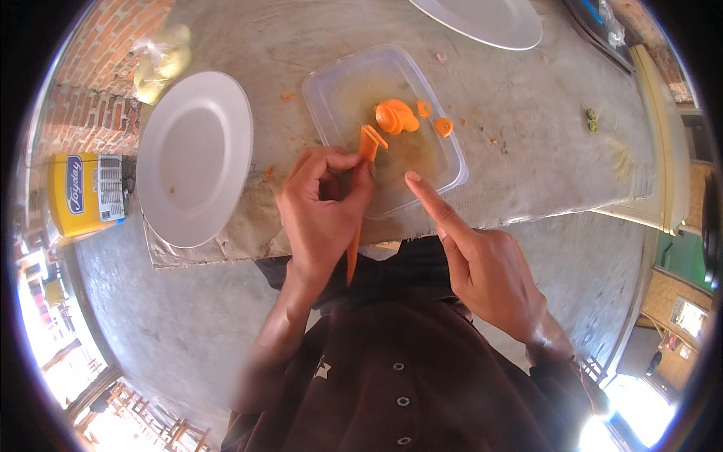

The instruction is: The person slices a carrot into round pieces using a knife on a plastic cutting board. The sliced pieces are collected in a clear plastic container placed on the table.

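My left hand point(325, 200) pinches a peeled carrot point(368, 148) above a translucent plastic lid or shallow tray point(421, 70). The carrot's thin tip hangs down past my palm, over the table's near edge. At its thick end a partly separated slice leans away. My right hand point(480, 248) is on the right, index finger stretched toward the carrot and the other fingers curled. Ahead of that fingertip a thin line looks like a knife blade point(390, 153) seen edge-on; its handle is hidden. Several overlapping carrot slices point(395, 117) lie on the plastic, with two small round pieces nearby.
A white oval plate point(195, 164) stands at the left, another plate point(491, 20) at the far side. A plastic bag point(164, 62) lies beyond the left plate. Carrot scraps and small green pieces point(591, 120) dot the covered table point(536, 169). A yellow Joyday box point(85, 195) is off to the left.
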